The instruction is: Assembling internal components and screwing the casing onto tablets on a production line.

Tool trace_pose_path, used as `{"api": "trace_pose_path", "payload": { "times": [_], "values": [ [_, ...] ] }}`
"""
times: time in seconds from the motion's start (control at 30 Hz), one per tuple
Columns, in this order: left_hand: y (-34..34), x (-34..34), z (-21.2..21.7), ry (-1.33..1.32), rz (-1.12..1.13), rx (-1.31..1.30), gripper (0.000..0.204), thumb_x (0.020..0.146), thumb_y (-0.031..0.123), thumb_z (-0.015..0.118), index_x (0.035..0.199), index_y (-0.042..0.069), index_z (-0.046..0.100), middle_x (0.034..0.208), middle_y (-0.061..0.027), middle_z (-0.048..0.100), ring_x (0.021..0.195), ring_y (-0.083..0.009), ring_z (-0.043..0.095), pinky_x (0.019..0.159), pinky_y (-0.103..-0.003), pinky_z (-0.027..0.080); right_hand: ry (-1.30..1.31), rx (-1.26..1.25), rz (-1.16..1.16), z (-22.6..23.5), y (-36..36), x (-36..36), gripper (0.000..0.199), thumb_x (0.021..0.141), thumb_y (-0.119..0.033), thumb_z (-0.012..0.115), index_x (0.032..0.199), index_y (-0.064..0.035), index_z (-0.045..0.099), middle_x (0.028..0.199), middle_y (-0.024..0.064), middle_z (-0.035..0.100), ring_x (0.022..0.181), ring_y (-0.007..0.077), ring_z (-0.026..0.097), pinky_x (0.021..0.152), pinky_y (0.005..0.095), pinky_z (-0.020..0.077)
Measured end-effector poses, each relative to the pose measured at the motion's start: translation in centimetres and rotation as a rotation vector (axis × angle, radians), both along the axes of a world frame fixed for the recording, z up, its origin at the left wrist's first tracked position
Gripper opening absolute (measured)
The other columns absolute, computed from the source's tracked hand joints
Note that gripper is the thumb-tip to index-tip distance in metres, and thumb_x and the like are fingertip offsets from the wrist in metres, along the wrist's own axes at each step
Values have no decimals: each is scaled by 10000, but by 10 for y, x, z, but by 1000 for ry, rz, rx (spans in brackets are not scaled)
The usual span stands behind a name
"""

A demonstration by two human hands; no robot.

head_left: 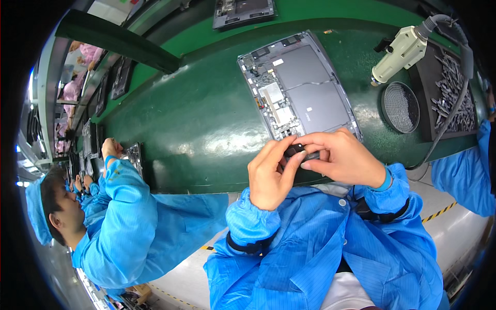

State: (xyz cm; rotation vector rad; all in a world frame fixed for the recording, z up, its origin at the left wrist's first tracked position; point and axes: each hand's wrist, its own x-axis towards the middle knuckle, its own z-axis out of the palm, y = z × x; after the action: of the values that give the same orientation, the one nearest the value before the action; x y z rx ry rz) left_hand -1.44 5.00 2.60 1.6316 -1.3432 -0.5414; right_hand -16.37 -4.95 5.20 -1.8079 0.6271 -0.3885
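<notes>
Far left: a co-worker in blue smock and cap sits at the green desk, one hand raised over a small open device at the desk edge; more dark devices lie in a row further up the line

Centre: person's left hand, blue elastic cuff and a black strap round the forearm, fingers curled, thumb and forefinger pinched together on the left end of a small black part. Part is held in the air just above the near edge of the desk, directly in front of the lower end of the opened tablet

Opened tablet lies flat on the desk, back cover off, large dark grey battery panels and circuit boards exposed, its near end just behind the fingertips. Another opened device sits at the top edge beyond a raised green strip

Right of centre: right hand, grip clamped on the right side of the same black part, fingers wrapped over it, thumb below; both hands touching each other around it

Right: round black mesh dish on the desk, a cream electric screwdriver hanging over it with a grey hose, then a black tray of dark screws or bits. Far right edge: another person's blue sleeve
</notes>
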Motion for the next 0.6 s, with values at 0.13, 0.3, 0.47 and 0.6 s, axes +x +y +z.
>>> {"api": "trace_pose_path", "payload": {
  "times": [0.13,0.3,0.47,0.6],
  "values": [
    [0,11,5,-16,-11,102,240,786,25,681,1020,-20,652,748,-67,579,604,-94,501,553,-209,414,107,-385,-29,5,-22,-17,231,698,-50,698,927,-46,664,809,97,667,673,266,633,610,341,495],
    [-3,13,-12,176,72,98,230,794,13,678,1019,-27,654,803,-17,577,667,-56,491,573,-189,409,201,-582,230,-7,-35,-21,155,721,-158,719,783,-60,616,798,69,596,677,257,589,593,355,452],
    [-1,15,-21,190,98,10,255,760,30,713,1004,-21,655,707,-16,533,559,-54,431,479,-201,340,238,-636,255,-3,-38,-18,191,740,-187,700,723,-55,564,777,71,595,698,287,589,601,383,446],
    [-3,5,-10,63,91,40,268,743,32,730,998,-9,661,741,-36,582,569,-60,473,488,-210,373,231,-771,-194,-6,-37,-15,158,759,-169,662,682,-55,584,670,114,612,628,326,608,564,430,470]
  ]
}}
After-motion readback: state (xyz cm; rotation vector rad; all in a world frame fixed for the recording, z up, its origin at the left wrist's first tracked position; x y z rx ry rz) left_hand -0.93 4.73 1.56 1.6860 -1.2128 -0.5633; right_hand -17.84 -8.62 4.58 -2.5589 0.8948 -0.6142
